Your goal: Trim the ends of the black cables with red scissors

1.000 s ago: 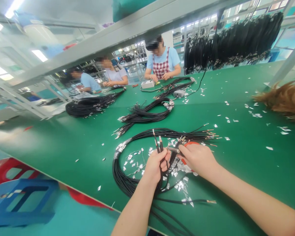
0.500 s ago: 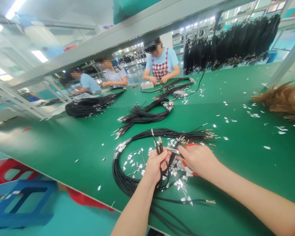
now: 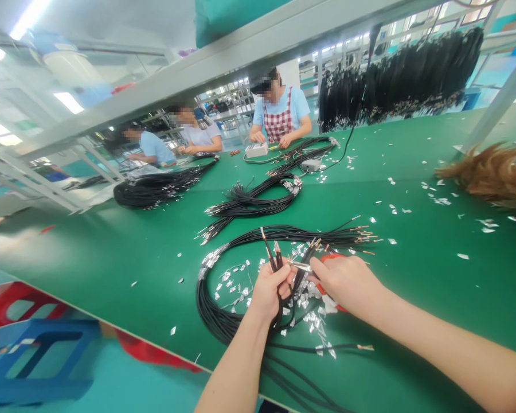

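Note:
My left hand [image 3: 272, 288] is closed round a few black cables [image 3: 273, 257], whose stripped ends point up past the thumb. In my right hand [image 3: 343, 282] are red-handled scissors [image 3: 301, 266]; the metal blades reach across to the fingertips of my left hand. Whether the blades touch a cable end is too small to tell. A looped bundle of black cables [image 3: 212, 312] curves round on the left, bound with silvery tape [image 3: 210, 263], its bare copper ends lying behind my hands. Scraps of silver foil [image 3: 313, 321] are scattered below and between the hands.
More cable bundles [image 3: 258, 201] lie farther back on the green table [image 3: 155, 258]. A brown bristly bundle [image 3: 494, 175] rests at the right. Across the table sit several people, one in a checked apron [image 3: 279, 120]. Blue and red stools [image 3: 38, 355] stand at the lower left.
The scissor blades have moved slightly, lying close to the left fingertips. Both hands keep their hold. The view has shifted a little.

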{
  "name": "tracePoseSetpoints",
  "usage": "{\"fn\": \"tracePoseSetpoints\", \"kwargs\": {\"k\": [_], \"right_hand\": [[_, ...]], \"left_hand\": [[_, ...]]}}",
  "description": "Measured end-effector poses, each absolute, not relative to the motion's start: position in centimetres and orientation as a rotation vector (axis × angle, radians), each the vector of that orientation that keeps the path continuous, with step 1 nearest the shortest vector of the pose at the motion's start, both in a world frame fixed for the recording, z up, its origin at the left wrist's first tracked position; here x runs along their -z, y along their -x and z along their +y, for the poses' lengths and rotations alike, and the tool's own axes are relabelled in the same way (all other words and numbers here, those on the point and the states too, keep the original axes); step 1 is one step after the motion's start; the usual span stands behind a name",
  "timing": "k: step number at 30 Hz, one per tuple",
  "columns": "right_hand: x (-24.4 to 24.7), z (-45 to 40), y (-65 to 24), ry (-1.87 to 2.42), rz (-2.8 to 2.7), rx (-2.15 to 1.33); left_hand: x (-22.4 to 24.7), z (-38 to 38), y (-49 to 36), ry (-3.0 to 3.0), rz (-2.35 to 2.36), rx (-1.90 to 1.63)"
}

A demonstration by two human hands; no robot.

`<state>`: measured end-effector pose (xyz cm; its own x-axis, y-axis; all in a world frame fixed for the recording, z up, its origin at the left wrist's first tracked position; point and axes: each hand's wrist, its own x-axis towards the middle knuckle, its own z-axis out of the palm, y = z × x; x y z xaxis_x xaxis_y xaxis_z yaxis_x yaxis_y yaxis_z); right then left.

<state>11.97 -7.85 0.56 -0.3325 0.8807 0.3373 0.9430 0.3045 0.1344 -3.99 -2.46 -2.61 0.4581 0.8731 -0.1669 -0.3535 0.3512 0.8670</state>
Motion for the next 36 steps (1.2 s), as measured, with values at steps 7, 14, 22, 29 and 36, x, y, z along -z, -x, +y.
{"fn": "tracePoseSetpoints", "kwargs": {"k": [7,14,22,29,36], "right_hand": [[0.8,-7.6,-12.4,1.594,-2.277,0.496],[1.7,-7.3,-12.5,1.563,-2.218,0.491],[1.7,-7.4,-12.7,1.559,-2.236,0.437],[1.5,-7.6,-12.7,1.525,-2.223,0.448],[0.7,-6.8,-13.0,1.372,-1.624,-0.738]], "left_hand": [[2.9,-2.2,4.1,-0.844,0.638,-0.835],[3.1,-2.1,4.0,-0.822,0.622,-0.798],[3.4,-2.0,4.1,-0.844,0.602,-0.783],[3.3,-2.0,4.0,-0.857,0.611,-0.774],[3.3,-2.0,3.9,-0.895,0.579,-0.756]]}}
